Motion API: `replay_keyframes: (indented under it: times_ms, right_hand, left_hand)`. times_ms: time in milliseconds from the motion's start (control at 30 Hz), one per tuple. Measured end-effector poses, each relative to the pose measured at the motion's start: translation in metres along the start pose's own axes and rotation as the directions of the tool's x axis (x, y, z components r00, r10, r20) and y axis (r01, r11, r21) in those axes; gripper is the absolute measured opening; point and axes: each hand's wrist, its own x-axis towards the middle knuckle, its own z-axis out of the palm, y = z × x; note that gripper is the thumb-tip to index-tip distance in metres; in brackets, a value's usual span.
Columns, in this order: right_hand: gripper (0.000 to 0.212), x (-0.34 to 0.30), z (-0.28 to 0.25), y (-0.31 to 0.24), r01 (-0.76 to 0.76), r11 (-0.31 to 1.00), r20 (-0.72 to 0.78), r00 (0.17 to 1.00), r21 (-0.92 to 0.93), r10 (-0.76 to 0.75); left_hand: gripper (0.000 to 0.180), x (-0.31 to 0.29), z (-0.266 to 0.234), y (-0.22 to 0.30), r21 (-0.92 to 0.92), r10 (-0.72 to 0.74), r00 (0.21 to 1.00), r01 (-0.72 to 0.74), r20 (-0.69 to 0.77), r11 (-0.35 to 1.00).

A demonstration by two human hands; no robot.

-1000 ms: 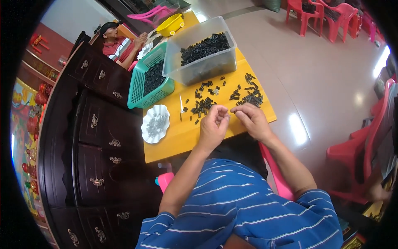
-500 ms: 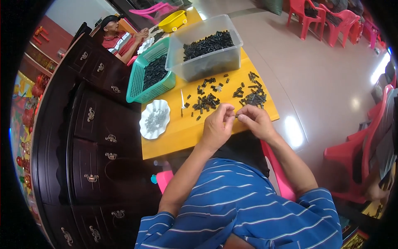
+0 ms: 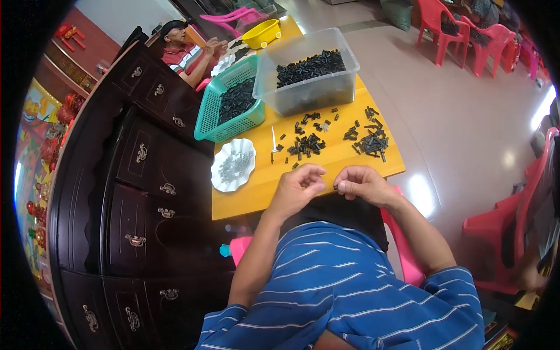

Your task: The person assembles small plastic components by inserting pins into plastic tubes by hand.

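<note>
At the near edge of the yellow wooden table (image 3: 262, 195), my right hand (image 3: 364, 185) pinches a small black cylindrical piece, mostly hidden by its fingers. My left hand (image 3: 298, 188) is beside it, a short gap away, with thumb and curled forefinger apart and nothing visible between them. Just beyond my left hand lies a loose pile of short black tubes (image 3: 309, 143). Another pile of black pieces (image 3: 373, 142), some longer, is beyond my right hand. A white scalloped dish (image 3: 217, 169) of tiny clear parts sits to the left. Near it rests a thin white stick (image 3: 273, 139).
A clear plastic bin (image 3: 309, 100) and a green basket (image 3: 204, 119), both holding black pieces, stand farther back. Beyond are a yellow tub (image 3: 262, 34) and a seated person (image 3: 189, 55). Dark drawers (image 3: 157, 169) line the left; pink chairs (image 3: 440, 29) stand across the floor.
My hands have drawn apart; before, their fingertips met over a small dark piece. My left hand has let go, and the right keeps a piece. The whole view has shifted slightly.
</note>
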Motion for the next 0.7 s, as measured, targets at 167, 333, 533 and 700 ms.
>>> replay_keyframes:
  times_ms: [167,333,533,700]
  right_hand:
    - [0.017,-0.001,0.002,-0.001,-0.031,0.998,-0.058,0.998,0.054,0.034]
    - [0.015,0.002,-0.001,0.003,-0.009,0.996,-0.119,0.993,0.085,0.019]
    - [0.013,0.002,-0.001,0.002,-0.009,0.997,-0.166,0.986,0.083,0.023]
    - [0.012,0.003,-0.001,0.004,0.0,0.997,-0.139,0.99,0.073,0.011]
  left_hand:
    - [0.016,0.011,-0.038,-0.048,0.371,0.1,0.861,0.108,-0.499,0.923]
    - [0.02,0.023,-0.048,-0.071,0.603,0.219,0.847,0.142,-0.484,0.785]
    - [0.013,0.034,-0.048,-0.074,0.705,0.272,0.88,0.096,-0.39,0.702]
    - [0.012,0.026,-0.05,-0.077,0.684,0.277,0.88,0.07,-0.385,0.726]
